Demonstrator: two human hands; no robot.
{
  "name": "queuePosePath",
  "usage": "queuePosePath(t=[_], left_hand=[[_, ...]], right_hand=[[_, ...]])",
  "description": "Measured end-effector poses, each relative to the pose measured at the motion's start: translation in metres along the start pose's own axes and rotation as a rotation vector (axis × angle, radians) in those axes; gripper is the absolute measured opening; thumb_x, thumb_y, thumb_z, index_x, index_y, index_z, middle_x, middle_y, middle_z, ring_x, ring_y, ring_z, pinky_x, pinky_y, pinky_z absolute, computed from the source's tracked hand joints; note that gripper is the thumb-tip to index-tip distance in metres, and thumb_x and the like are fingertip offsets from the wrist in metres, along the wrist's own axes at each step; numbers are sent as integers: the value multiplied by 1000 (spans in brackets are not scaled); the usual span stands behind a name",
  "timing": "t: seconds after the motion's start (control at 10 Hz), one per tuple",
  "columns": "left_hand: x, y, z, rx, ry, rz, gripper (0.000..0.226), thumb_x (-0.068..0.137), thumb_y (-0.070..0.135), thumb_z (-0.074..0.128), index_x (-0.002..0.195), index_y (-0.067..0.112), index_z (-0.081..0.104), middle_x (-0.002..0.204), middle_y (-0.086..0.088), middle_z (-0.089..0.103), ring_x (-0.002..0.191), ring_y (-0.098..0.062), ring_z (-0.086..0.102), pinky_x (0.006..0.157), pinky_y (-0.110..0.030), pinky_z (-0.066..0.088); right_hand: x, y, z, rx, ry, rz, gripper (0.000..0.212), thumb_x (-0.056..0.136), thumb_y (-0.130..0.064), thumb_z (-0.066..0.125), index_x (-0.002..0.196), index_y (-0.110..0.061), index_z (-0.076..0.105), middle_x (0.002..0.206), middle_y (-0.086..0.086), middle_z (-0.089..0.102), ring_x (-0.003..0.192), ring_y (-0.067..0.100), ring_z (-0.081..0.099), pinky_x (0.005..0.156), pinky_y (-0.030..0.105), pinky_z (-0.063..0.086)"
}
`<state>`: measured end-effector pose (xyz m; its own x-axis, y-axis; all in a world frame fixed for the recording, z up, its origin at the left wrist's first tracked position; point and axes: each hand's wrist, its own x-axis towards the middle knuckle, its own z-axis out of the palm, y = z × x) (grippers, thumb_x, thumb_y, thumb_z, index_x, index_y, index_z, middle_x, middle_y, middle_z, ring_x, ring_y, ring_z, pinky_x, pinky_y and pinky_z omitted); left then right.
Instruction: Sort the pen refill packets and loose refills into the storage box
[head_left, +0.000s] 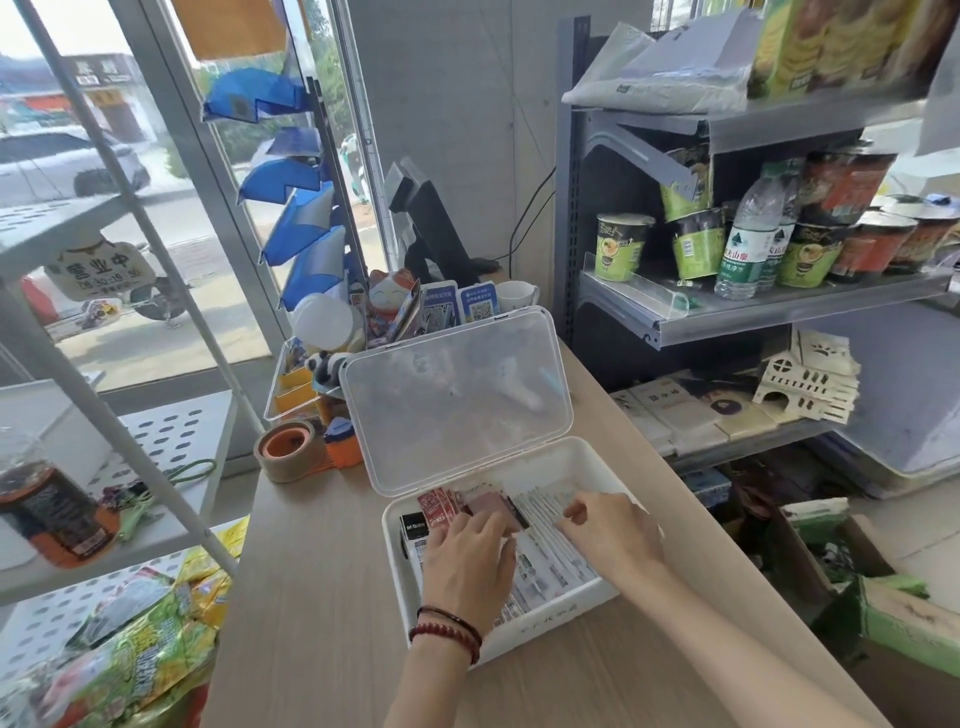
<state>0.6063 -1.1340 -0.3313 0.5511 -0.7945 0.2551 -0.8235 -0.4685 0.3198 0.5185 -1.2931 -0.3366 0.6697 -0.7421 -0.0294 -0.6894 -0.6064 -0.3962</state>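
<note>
A white storage box (582, 597) sits open on the wooden counter, its clear lid (457, 400) tilted back. Inside lie red refill packets (441, 505), a black-labelled packet (414, 521) and a row of white refill packets (545, 506). My left hand (470, 558) rests palm down in the box's left half, fingers over the packets there. My right hand (610, 530) is in the right half, fingertips pinching at the tops of the white packets. Whether either hand grips a packet is hidden by the fingers.
A tape roll (287, 449) and an orange dispenser (340, 441) lie left of the lid. A clear organizer (298, 384) and a cat figurine (387, 299) stand behind. A metal shelf of cup noodles (618, 247) rises at right. Snack bags (145, 649) lie at lower left.
</note>
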Motion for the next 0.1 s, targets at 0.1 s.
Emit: queuePosePath(t=[0.1], left_hand=[[-31,10,6,-160,59,172,24,82,22,58,91,44,55,80,29,60,73,10,57,71,-13,52]], right_hand=[[-22,8,4,50,364,-338,25,92,-40,48,81,-30,68,71,-15,64,67,7,60,47,13,37]])
